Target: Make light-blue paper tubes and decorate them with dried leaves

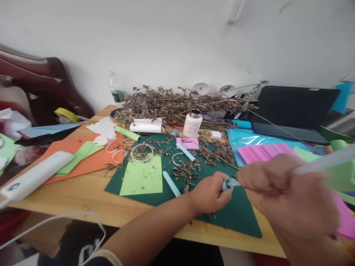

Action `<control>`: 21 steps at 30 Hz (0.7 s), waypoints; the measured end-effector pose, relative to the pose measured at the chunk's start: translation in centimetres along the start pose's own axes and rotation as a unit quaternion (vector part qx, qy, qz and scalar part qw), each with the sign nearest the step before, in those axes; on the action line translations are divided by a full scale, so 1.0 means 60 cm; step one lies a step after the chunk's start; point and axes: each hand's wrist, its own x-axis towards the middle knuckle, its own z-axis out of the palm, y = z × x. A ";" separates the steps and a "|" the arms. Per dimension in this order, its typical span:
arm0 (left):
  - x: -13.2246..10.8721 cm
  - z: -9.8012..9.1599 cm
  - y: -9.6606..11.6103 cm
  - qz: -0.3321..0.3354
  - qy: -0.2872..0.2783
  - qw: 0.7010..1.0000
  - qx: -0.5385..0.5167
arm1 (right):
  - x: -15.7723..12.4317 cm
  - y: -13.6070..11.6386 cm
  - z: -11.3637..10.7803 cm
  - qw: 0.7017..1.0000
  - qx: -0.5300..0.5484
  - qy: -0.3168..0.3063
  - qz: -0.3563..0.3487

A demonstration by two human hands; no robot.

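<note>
Currently, left hand (212, 193) curls round light-blue paper tube (225, 184), mouth facing right hand (288, 190). Right hand grips pale rod (330, 161), rising rightward; its near end meets the mouth above green cutting mat (240, 218); insertion depth unclear.

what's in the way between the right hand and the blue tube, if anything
Nothing visible blocks the right hand from the blue tube in the left hand; only the pale stick the right hand grips spans the gap, reaching the tube's open end.
</note>
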 end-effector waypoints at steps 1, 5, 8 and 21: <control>0.001 0.000 -0.001 -0.004 -0.003 1.000 0.000 | 0.001 0.001 0.000 1.000 0.009 0.004 0.001; 0.003 -0.001 -0.005 0.014 -0.002 1.000 -0.005 | 0.010 0.005 0.007 1.000 0.017 0.009 0.012; 0.003 0.000 -0.007 0.008 -0.008 1.000 -0.004 | 0.017 0.008 0.017 0.999 0.021 0.033 0.008; 0.004 -0.005 -0.004 0.003 -0.014 1.000 -0.011 | 0.029 0.012 0.016 0.998 -0.059 0.022 -0.021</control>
